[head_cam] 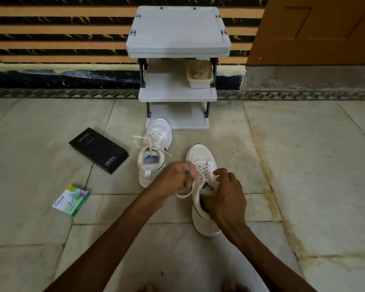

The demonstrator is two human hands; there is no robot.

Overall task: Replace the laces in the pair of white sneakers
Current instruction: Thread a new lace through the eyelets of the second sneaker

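Note:
Two white sneakers stand on the tiled floor. The left sneaker is laced, and its cream lace ends lie loose to both sides. The right sneaker is closer to me. My left hand pinches a cream lace of this shoe beside its eyelets, and a loop of the lace hangs below the hand. My right hand grips the shoe around its tongue and collar, with the fingers curled at the upper eyelets. The heel opening is hidden under this hand.
A grey three-tier plastic rack stands against the striped wall, with a beige tub on its middle shelf. A black phone box and a small green-and-white box lie on the floor to the left. A wooden door is at the right.

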